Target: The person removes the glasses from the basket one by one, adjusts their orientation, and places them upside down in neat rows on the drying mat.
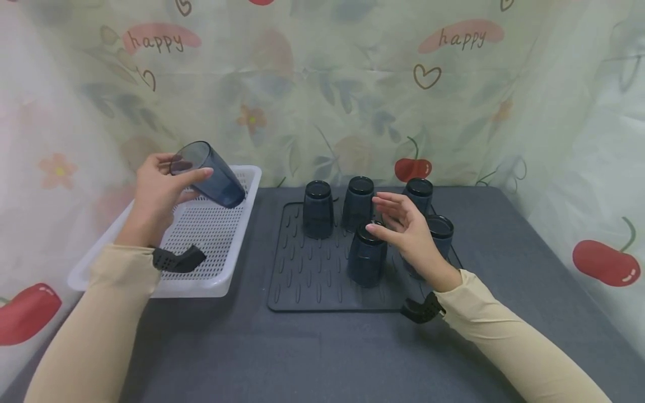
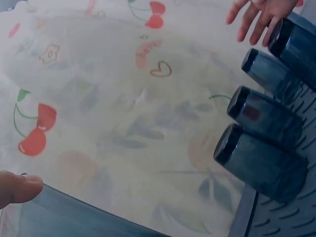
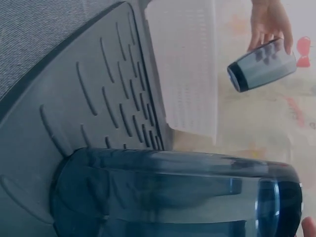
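My left hand (image 1: 160, 187) grips a translucent blue-grey drinking glass (image 1: 216, 176), thumb on the near side. The glass is tilted, mouth up to the left, over the white basket (image 1: 252, 193). In the right wrist view, the same glass (image 3: 266, 66) has its dark thick base pointing away from the hand. My right hand (image 1: 408, 232) is at the front upside-down glass (image 1: 367, 260), its thumb overlapping the dark base on top. Seen from the left wrist, the right hand's fingers (image 2: 254, 24) are spread and fairly straight.
Several more upside-down glasses, including a left one (image 1: 318, 210) and a back middle one (image 1: 359, 204), stand on a dark ridged drying mat (image 1: 302, 285). The perforated basket lies left of the mat on a grey tablecloth (image 1: 302, 358). A printed curtain (image 1: 312, 95) hangs behind.
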